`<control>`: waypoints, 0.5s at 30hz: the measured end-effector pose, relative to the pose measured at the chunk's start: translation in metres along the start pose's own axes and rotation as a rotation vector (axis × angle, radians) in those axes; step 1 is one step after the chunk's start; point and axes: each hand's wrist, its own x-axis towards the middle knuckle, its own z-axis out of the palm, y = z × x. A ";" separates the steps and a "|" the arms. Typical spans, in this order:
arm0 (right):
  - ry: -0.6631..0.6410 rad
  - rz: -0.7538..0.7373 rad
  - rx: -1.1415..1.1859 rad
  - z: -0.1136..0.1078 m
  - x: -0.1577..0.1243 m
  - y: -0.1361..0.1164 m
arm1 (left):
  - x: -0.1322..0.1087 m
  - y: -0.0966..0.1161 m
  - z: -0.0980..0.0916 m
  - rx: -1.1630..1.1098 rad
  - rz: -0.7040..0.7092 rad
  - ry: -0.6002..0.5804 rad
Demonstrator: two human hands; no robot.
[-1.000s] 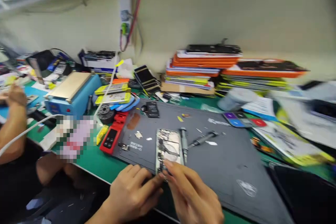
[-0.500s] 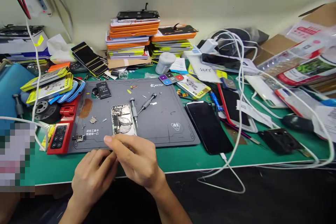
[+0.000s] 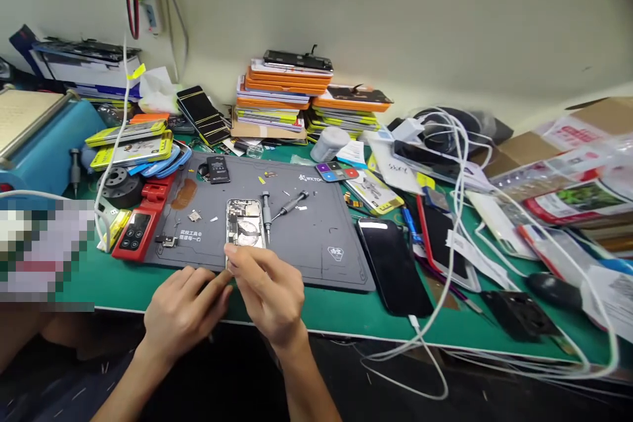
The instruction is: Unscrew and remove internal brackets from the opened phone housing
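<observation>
An opened phone body [image 3: 245,222] with its insides showing lies on a grey repair mat [image 3: 316,244]. My left hand [image 3: 182,310] and my right hand [image 3: 270,290] meet at the phone's near end, at the mat's front edge. The fingers of both are curled and pinched together; whatever they hold is too small to make out. Two screwdrivers [image 3: 279,208] lie just right of the phone. Small screws and a black part [image 3: 218,169] are scattered on the mat.
A black phone [image 3: 393,264] on a white cable [image 3: 445,224] lies right of the mat. A red tool holder [image 3: 141,224] and blue machine [image 3: 34,145] stand left. Stacked orange and yellow boxes [image 3: 284,95] line the wall. Packages and cables crowd the right.
The view swung right and then settled back left a little. My hands stayed together at the phone's near end, shifting only slightly.
</observation>
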 end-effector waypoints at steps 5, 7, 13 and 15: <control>0.018 0.008 -0.021 0.000 0.002 -0.003 | 0.004 0.003 -0.005 0.015 -0.011 -0.014; 0.020 0.010 -0.033 -0.001 0.003 -0.003 | 0.005 0.003 -0.006 0.022 -0.008 -0.015; -0.024 0.030 -0.056 -0.005 0.000 -0.002 | -0.001 0.004 -0.002 0.007 -0.003 -0.039; -0.022 0.056 -0.058 -0.005 -0.002 -0.001 | -0.002 0.004 0.000 -0.008 -0.014 -0.051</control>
